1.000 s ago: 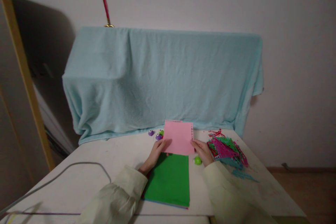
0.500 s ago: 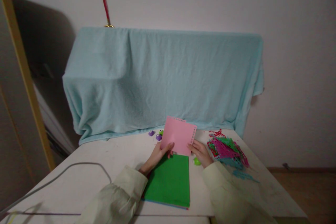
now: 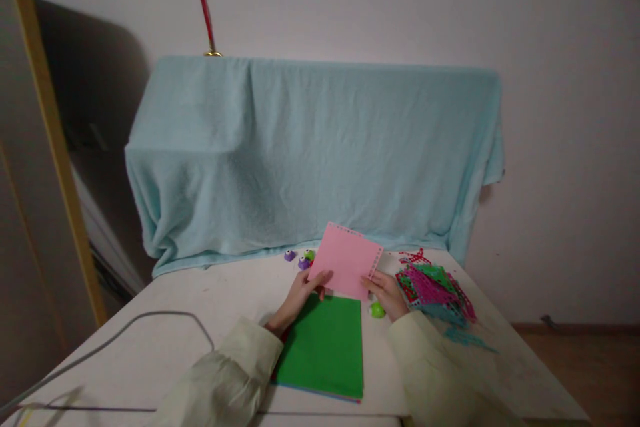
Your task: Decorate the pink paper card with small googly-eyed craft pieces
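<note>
White tabletop [image 3: 190, 307], pale wall behind, draped light-blue towel [image 3: 310, 153]; left hand [image 3: 299, 295] and right hand [image 3: 386, 292] each pinching one tilted pink paper sheet [image 3: 346, 260] above green card stack [image 3: 323, 347].

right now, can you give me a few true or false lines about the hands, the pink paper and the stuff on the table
1. Both the left hand and the right hand hold the pink paper. True.
2. The pink paper lies flat on the table. False: it is lifted and tilted.
3. A green sheet lies between the arms. True.
4. The pile of cut paper scraps is by the left hand. False: it is beside the right hand.
5. The blue cloth is folded on the table. False: it drapes over something behind.
</note>
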`<state>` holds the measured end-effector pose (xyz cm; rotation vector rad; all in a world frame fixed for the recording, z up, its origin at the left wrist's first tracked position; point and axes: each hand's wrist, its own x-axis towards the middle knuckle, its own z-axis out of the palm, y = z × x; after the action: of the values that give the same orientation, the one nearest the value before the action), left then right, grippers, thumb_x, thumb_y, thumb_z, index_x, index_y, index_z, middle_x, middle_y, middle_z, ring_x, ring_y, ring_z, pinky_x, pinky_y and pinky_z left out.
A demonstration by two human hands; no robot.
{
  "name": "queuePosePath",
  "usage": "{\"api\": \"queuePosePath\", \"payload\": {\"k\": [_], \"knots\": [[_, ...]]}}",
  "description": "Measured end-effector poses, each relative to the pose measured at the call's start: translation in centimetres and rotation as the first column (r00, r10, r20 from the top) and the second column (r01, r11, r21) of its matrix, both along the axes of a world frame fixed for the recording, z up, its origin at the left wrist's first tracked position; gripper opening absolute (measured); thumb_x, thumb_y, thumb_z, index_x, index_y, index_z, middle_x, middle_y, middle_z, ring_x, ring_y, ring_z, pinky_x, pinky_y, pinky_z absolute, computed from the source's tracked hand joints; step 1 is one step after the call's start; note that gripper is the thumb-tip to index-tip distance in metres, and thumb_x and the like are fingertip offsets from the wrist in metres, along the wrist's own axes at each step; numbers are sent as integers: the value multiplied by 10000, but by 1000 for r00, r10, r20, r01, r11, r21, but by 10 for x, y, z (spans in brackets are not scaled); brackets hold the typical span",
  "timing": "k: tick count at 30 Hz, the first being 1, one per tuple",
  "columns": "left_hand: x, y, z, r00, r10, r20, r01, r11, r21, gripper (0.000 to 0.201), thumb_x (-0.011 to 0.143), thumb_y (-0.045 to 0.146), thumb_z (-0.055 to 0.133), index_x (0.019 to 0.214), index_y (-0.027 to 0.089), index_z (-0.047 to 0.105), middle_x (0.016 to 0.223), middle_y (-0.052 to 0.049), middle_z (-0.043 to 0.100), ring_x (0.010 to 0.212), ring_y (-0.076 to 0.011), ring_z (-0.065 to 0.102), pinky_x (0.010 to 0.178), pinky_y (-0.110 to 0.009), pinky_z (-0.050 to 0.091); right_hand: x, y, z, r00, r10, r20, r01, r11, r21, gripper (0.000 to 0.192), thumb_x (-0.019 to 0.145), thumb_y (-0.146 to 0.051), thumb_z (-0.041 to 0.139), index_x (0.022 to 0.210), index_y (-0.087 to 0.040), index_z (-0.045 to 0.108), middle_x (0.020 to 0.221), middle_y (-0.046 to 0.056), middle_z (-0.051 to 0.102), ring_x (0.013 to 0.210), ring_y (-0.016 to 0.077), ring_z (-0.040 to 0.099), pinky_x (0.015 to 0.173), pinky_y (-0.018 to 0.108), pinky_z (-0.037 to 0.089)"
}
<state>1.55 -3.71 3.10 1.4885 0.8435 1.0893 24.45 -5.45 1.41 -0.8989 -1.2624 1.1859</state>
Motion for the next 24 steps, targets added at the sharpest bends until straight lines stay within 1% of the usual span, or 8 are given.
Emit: {"api": "queuePosePath", "payload": {"k": [3,5,7,13,17,21,24], "knots": [[1,-4,-2,988,28,-149,-22,999,42,425,809,509,539,654,118,599,508,-23,554,505,-123,510,538,-230,359,-1,1,-1,1000,11,-2,-11,1000,-9,368,658,-458,728,942,-230,675,956,70,705,841,224,663,763,365,540],[2,-6,-2,975,47,-217,-34,998,61,459,805,527,530,580,129,569,511,-34,565,519,-128,510,545,-234,359,-2,1,-1,1000,10,10,-10,1000,-14,392,641,-471,736,939,-223,675,943,75,708,849,231,662,753,366,542],[3,-8,-2,965,54,-255,-38,997,70,467,801,539,527,564,137,552,529,-37,575,526,-131,513,555,-240,370,-4,1,1,1000,18,17,-18,1000,-16,414,620,-484,748,931,-220,678,920,76,712,853,239,661,749,368,541],[6,-12,-4,965,39,-260,-33,999,27,412,767,551,564,693,146,572,595,-26,588,534,-136,512,545,-253,391,-9,-5,6,993,111,27,-110,994,-22,441,627,-495,747,945,-197,686,914,79,717,850,245,663,770,377,528],[6,-14,-4,964,-3,-267,3,1000,0,430,787,560,531,662,150,563,567,-24,566,530,-136,511,555,-255,399,-11,-7,7,988,149,49,-149,989,-7,428,666,-499,720,955,-185,690,893,79,720,855,245,662,777,379,524],[6,-14,-7,962,-24,-272,21,1000,-17,457,803,576,496,663,147,566,549,-17,554,502,-125,493,541,-247,388,-11,-7,5,987,149,61,-150,989,12,390,698,-477,704,961,-189,692,904,72,720,843,234,665,786,371,521],[7,-13,-9,965,-40,-260,36,999,-19,461,797,585,499,674,145,564,557,-15,558,489,-118,483,525,-241,377,-9,-5,2,992,105,65,-106,994,18,381,702,-477,699,960,-197,690,926,66,717,838,228,666,788,363,522]]}}
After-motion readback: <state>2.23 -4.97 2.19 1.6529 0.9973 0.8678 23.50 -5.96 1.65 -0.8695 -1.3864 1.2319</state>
